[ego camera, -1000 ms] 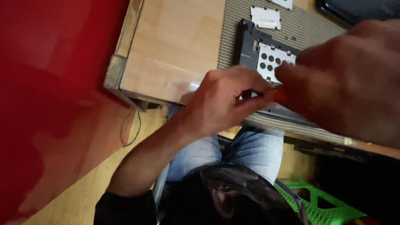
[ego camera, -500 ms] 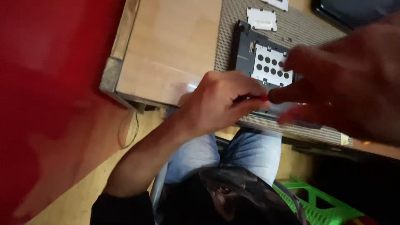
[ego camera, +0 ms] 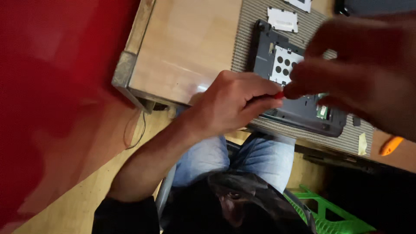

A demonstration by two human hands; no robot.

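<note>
Pinched between the fingers of the left hand (ego camera: pixel 234 106) is a small red-tipped tool (ego camera: pixel 278 94); only its red end shows, so I cannot tell its full shape. Blurred and close to the camera, the right hand (ego camera: pixel 368 73) has its fingers bent together near that red end, but I cannot tell if it grips anything. Both hands are over the dark opened laptop base (ego camera: pixel 299 108), whose bay holds a silver plate with round holes (ego camera: pixel 284 65). This base lies on a grey mat (ego camera: pixel 247 39) near the front edge of the wooden table (ego camera: pixel 186 47). Bare wood stays free to the left. An orange tool (ego camera: pixel 391 145) lies at the right edge.
</note>
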